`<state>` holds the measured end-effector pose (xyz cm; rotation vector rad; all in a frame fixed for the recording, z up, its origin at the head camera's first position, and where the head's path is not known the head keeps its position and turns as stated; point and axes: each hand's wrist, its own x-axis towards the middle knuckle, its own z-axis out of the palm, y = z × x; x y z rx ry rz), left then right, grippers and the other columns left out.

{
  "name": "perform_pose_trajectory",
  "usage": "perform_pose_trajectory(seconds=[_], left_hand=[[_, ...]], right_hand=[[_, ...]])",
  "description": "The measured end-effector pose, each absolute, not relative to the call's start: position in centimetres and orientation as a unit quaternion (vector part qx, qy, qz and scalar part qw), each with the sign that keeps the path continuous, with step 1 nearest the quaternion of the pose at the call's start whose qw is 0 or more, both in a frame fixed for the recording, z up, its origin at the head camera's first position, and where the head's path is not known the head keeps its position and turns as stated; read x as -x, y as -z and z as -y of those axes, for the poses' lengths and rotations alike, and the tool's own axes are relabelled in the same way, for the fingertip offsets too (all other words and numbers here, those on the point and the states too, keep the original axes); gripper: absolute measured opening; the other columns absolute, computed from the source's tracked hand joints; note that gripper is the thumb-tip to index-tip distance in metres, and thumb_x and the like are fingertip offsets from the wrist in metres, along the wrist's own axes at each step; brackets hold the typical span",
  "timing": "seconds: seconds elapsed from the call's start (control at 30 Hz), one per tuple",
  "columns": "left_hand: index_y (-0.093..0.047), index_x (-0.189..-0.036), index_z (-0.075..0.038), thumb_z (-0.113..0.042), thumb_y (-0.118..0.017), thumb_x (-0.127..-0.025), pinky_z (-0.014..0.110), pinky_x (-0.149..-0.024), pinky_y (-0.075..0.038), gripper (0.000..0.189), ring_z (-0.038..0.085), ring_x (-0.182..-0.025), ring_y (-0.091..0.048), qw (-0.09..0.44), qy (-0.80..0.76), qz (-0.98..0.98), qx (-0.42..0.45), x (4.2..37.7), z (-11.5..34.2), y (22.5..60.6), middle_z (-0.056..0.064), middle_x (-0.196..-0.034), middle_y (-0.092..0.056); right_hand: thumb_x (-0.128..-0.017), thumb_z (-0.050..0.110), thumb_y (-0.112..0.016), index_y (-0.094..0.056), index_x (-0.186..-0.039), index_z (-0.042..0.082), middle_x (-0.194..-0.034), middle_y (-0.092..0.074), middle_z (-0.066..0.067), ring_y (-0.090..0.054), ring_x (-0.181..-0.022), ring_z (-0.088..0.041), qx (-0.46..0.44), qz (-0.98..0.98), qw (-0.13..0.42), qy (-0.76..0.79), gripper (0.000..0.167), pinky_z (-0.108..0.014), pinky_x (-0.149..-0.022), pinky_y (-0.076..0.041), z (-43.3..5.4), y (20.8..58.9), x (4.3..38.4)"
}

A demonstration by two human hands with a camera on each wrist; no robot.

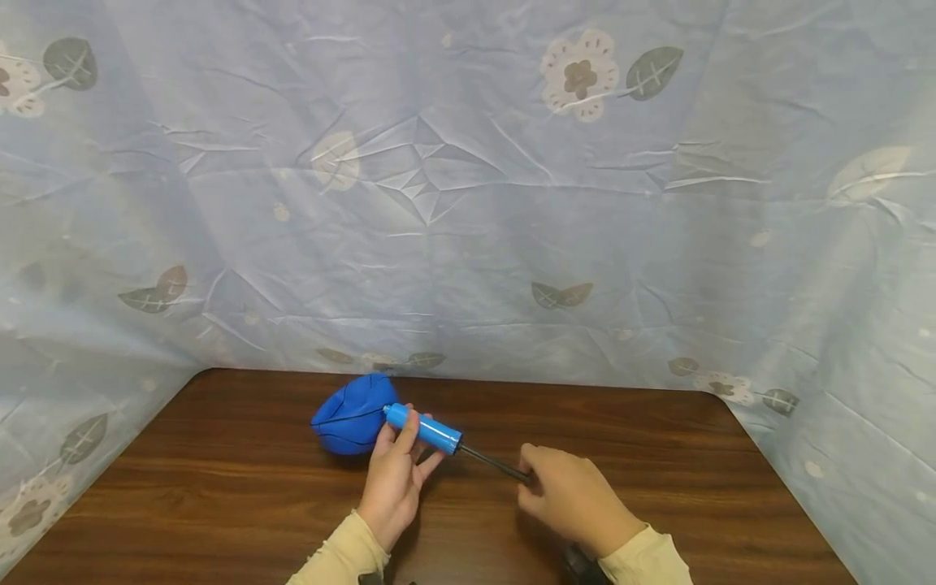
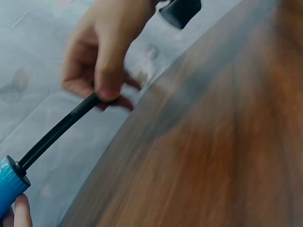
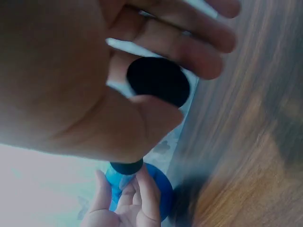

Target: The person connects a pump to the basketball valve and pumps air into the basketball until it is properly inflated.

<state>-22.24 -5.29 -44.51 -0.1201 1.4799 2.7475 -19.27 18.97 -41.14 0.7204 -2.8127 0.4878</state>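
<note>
A partly deflated blue ball [image 1: 349,426] with black seams lies dented on the table. The nozzle of a blue hand pump [image 1: 437,435] meets the ball's right side. My left hand [image 1: 395,479] grips the pump's barrel, thumb on top. Out of the barrel runs a long black rod [image 1: 488,460], pulled well out. At its far end my right hand [image 1: 574,494] holds the handle; in the right wrist view the round black handle end [image 3: 157,81] sits between thumb and fingers. The left wrist view shows the rod [image 2: 59,130] between barrel and right hand.
The brown wooden table [image 1: 219,496] lies under both hands. A pale blue curtain [image 1: 468,244] with flowers and leaves hangs behind it and along both sides, close to the table's edges.
</note>
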Motion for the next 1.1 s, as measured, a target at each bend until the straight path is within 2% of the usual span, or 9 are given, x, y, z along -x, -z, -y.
perform_pose_trajectory(seconds=[0.23, 0.47, 0.63, 0.83, 0.93, 1.1], left_hand=[[-0.024, -0.157, -0.001, -0.033, -0.05, -0.111, 0.061, -0.112, -0.04, 0.061, 0.026, -0.133, -0.052, -0.006, -0.878, -0.477, 0.045, 22.9, 6.5, 44.5, 0.018, -0.144, -0.044], [-0.018, -0.155, 0.002, -0.034, -0.046, -0.112, 0.059, -0.114, -0.039, 0.063, 0.038, -0.146, -0.037, 0.005, -0.882, -0.466, 0.066, 22.1, 5.1, 44.5, 0.024, -0.151, -0.034], [-0.006, -0.157, 0.003, -0.032, -0.043, -0.113, 0.057, -0.114, -0.04, 0.068, 0.043, -0.151, -0.027, 0.038, -0.884, -0.46, 0.072, 21.0, 3.4, 44.7, 0.029, -0.161, -0.019], [-0.004, -0.158, 0.002, -0.038, -0.047, -0.111, 0.054, -0.114, -0.043, 0.076, 0.048, -0.153, -0.018, 0.093, -0.879, -0.462, 0.071, 20.0, 2.2, 45.0, 0.031, -0.164, -0.016], [-0.012, -0.156, 0.001, -0.04, -0.049, -0.11, 0.052, -0.113, -0.045, 0.071, 0.046, -0.152, -0.025, 0.113, -0.871, -0.474, 0.062, 19.6, 1.8, 45.3, 0.03, -0.161, -0.024], [-0.023, -0.149, -0.002, -0.041, -0.052, -0.109, 0.05, -0.11, -0.049, 0.063, 0.032, -0.137, -0.05, 0.115, -0.864, -0.488, 0.05, 19.3, 1.8, 45.4, 0.024, -0.151, -0.041]], right_hand=[[-0.087, 0.018, -0.078, -0.058, -0.09, 0.02, -0.066, -0.047, 0.016, -0.039, -0.055, -0.001, -0.24, 0.953, 0.079, -0.17, 0.02, -0.023, -0.045, -0.035, -18.9, 40.8, 19.4], [-0.09, 0.029, -0.082, -0.059, -0.09, 0.022, -0.076, -0.052, 0.02, -0.043, -0.062, 0.001, -0.286, 0.938, 0.055, -0.185, 0.023, -0.021, -0.052, -0.04, -19.7, 40.6, 19.9], [-0.089, 0.031, -0.082, -0.058, -0.087, 0.024, -0.075, -0.05, 0.021, -0.043, -0.061, 0.003, -0.303, 0.932, 0.071, -0.188, 0.025, -0.019, -0.051, -0.041, -19.6, 40.5, 19.9], [-0.089, 0.031, -0.082, -0.06, -0.087, 0.023, -0.075, -0.053, 0.022, -0.045, -0.06, 0.005, -0.322, 0.921, 0.062, -0.21, 0.023, -0.017, -0.052, -0.043, -18.9, 40.7, 19.6], [-0.088, 0.033, -0.082, -0.06, -0.088, 0.025, -0.075, -0.053, 0.022, -0.046, -0.061, 0.005, -0.324, 0.918, 0.056, -0.222, 0.024, -0.017, -0.052, -0.044, -18.7, 40.8, 19.5], [-0.089, 0.037, -0.082, -0.062, -0.089, 0.026, -0.076, -0.055, 0.023, -0.046, -0.061, 0.004, -0.32, 0.919, 0.048, -0.226, 0.023, -0.018, -0.052, -0.044, -18.6, 41.0, 19.5]])
